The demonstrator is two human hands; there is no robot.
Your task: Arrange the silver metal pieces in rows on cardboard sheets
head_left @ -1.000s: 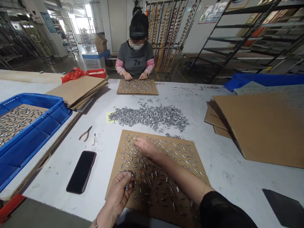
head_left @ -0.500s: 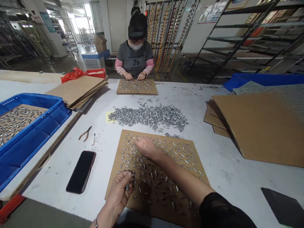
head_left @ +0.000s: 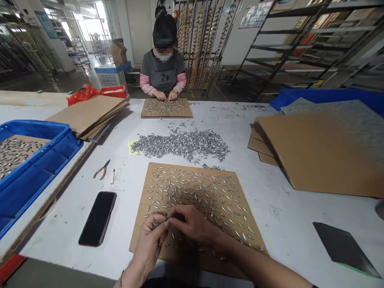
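The table [head_left: 126, 208] bears cardboard [head_left: 207, 263], metal pieces [head_left: 181, 145] and pliers [head_left: 104, 167]

The right hand [head_left: 190, 224] has left the 11 o'clock area of the cardboard [head_left: 139, 227], uncovering small metal pieces [head_left: 161, 177] there, and is now near 9 o'clock, its fingertips meeting those of the left hand [head_left: 150, 239], while the whole scene has slid slightly toward 9 o'clock.
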